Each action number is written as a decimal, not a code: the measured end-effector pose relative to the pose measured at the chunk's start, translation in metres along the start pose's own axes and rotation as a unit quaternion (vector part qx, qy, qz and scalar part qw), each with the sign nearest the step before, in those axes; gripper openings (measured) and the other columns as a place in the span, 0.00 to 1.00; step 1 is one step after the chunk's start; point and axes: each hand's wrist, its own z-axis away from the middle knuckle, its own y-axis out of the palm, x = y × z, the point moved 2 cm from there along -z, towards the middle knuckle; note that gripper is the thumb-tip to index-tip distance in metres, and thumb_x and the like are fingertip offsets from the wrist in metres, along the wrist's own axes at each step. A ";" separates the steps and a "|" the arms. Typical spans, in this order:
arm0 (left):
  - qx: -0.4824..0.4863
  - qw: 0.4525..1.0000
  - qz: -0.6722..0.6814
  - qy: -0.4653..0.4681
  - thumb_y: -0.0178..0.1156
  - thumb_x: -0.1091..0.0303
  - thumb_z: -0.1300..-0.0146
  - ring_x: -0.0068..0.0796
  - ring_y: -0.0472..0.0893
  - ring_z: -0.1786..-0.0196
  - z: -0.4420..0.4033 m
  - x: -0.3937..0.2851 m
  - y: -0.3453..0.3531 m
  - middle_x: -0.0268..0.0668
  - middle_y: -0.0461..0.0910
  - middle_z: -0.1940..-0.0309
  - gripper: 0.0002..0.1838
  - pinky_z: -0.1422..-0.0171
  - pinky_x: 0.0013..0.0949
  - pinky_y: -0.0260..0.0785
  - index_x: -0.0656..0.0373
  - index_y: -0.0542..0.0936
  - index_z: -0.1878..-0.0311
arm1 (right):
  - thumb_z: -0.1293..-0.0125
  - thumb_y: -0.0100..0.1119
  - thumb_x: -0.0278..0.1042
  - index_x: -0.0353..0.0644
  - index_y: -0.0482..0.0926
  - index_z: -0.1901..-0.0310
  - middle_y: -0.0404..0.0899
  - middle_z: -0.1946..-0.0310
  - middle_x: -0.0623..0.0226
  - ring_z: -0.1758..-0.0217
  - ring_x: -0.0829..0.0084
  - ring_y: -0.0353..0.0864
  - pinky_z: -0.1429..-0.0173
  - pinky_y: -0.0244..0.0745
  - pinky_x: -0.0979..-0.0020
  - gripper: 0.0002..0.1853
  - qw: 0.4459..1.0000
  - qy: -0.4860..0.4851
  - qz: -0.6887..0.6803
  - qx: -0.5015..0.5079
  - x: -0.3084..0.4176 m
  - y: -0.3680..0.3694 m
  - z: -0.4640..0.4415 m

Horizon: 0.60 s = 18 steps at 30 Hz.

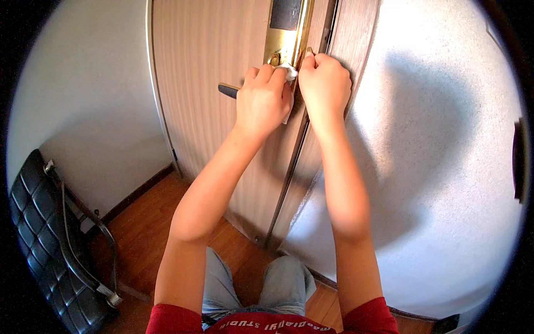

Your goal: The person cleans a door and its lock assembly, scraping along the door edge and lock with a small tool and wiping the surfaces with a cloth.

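Note:
My left hand [263, 100] is closed on a crumpled white cloth or tissue [290, 71], pressed against the lower part of a brass lock plate [282, 42] on a wooden door [208, 50]. Part of the white material hangs below the fingers. Just left of that hand, the dark, brass-edged door handle [228, 90] sticks out. My right hand [327, 86] is curled at the door's edge beside the plate, fingertips pinched together. Whatever lies within its fingers is hidden.
A black quilted chair [41, 239] with metal-framed armrests stands at the lower left. The door frame [356, 33] meets a white textured wall [439, 167] on the right. Wooden flooring [147, 222] lies below, and a dark object [519, 161] sits at the far right.

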 end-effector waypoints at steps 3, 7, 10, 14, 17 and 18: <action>0.000 1.000 -0.003 0.002 0.60 0.76 0.54 0.43 0.73 0.69 0.000 0.001 0.001 0.39 0.73 0.72 0.06 0.70 0.42 0.72 0.59 0.75 0.71 | 0.37 0.49 0.41 0.37 0.81 0.74 0.79 0.76 0.46 0.69 0.46 0.81 0.61 0.77 0.52 0.18 1.000 -0.004 -0.009 -0.012 0.001 0.000 -0.002; 0.014 1.000 -0.010 0.002 0.60 0.75 0.54 0.43 0.73 0.69 0.000 0.000 0.000 0.39 0.73 0.72 0.06 0.70 0.42 0.72 0.59 0.74 0.71 | 0.37 0.50 0.41 0.37 0.81 0.74 0.79 0.76 0.46 0.69 0.46 0.81 0.61 0.77 0.52 0.17 1.000 0.003 -0.005 -0.009 0.000 0.000 -0.002; 0.057 0.998 -0.018 -0.037 0.61 0.76 0.54 0.44 0.75 0.66 0.000 -0.001 -0.001 0.40 0.76 0.68 0.13 0.63 0.43 0.72 0.58 0.78 0.62 | 0.37 0.50 0.41 0.37 0.81 0.74 0.79 0.76 0.46 0.69 0.47 0.81 0.61 0.77 0.52 0.17 1.000 0.000 -0.005 -0.009 0.000 0.001 -0.004; 0.047 0.998 -0.017 -0.026 0.61 0.76 0.54 0.44 0.75 0.66 0.001 0.000 -0.001 0.40 0.76 0.68 0.13 0.64 0.43 0.72 0.58 0.78 0.62 | 0.37 0.50 0.41 0.37 0.81 0.74 0.80 0.76 0.46 0.69 0.47 0.82 0.61 0.77 0.52 0.17 1.000 0.012 0.007 0.004 -0.002 -0.002 0.003; 0.048 0.998 -0.022 -0.027 0.61 0.75 0.54 0.44 0.75 0.66 0.001 0.000 0.001 0.40 0.76 0.69 0.12 0.64 0.43 0.72 0.58 0.78 0.62 | 0.38 0.50 0.41 0.37 0.81 0.74 0.80 0.76 0.46 0.69 0.47 0.82 0.61 0.77 0.52 0.17 1.000 0.005 -0.004 -0.002 0.000 -0.002 -0.003; 0.029 0.999 -0.022 -0.013 0.60 0.75 0.54 0.44 0.74 0.68 0.001 0.000 0.001 0.40 0.75 0.71 0.08 0.67 0.43 0.72 0.59 0.76 0.67 | 0.38 0.50 0.41 0.37 0.81 0.74 0.80 0.76 0.46 0.69 0.47 0.82 0.61 0.77 0.52 0.17 1.000 0.006 -0.004 -0.002 0.000 -0.002 -0.003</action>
